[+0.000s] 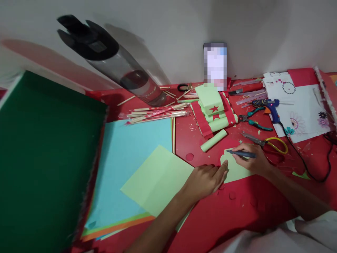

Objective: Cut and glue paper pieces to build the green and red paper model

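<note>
A piece of pale green paper (pixel 234 172) with an uneven cut upper left edge lies on the red tabletop (pixel 226 218). My right hand (pixel 255 161) is closed around a dark pen (pixel 243 154), its tip at the paper's upper edge. With fingers stretched out and lying flat, my left hand (pixel 206 179) presses on the paper's left edge and holds nothing. Beneath my left wrist is a larger pale green sheet (pixel 158 179), resting on a stack topped by light blue paper (pixel 137 140). Just above the hands lies a rolled green paper tube (pixel 213 140).
Scissors (pixel 263 141), pliers (pixel 256 119) and a blue glue gun (pixel 275 110) with a cord lie at right. Behind stand a green-and-red paper model (pixel 213 109), a phone (pixel 215 66) and a tall bottle (pixel 131 77). Wooden sticks (pixel 158 113) and a dark green box (pixel 47 158) are left.
</note>
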### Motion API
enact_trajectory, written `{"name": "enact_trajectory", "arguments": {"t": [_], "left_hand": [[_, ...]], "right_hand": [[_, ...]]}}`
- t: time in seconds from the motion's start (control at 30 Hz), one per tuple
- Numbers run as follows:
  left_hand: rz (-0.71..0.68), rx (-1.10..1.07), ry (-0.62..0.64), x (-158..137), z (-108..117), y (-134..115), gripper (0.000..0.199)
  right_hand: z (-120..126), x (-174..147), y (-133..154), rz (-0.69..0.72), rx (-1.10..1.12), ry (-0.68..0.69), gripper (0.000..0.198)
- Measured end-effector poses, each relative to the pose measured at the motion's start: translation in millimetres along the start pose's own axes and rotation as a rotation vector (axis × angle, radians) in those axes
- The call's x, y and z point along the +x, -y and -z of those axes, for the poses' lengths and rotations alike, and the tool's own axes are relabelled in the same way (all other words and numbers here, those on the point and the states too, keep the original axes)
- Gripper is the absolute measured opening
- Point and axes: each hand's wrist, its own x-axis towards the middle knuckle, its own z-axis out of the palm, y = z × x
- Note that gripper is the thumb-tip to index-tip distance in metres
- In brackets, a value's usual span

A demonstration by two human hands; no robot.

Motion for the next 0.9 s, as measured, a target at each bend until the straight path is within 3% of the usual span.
{"name": "enact_trajectory", "arguments": {"t": [0.27, 0.57, 0.9], "left_hand": [[0.036, -0.076, -0.037, 4.5, 5.1, 2.2, 0.024], [0.042, -0.04, -0.075, 4.0, 1.9, 1.7, 0.026], [0.044, -0.031, -0.085, 6.0, 3.5, 1.2, 0.026]], "right_hand": [[-1.2, 2.1, 0.4, -0.028, -0.002, -0.017, 0.004], [-2.1, 0.7, -2.6, 0.054, -0.022, -0.049, 0.004], [-1.8, 0.1, -2.7, 0.053, -0.015, 0.001, 0.004]]}}
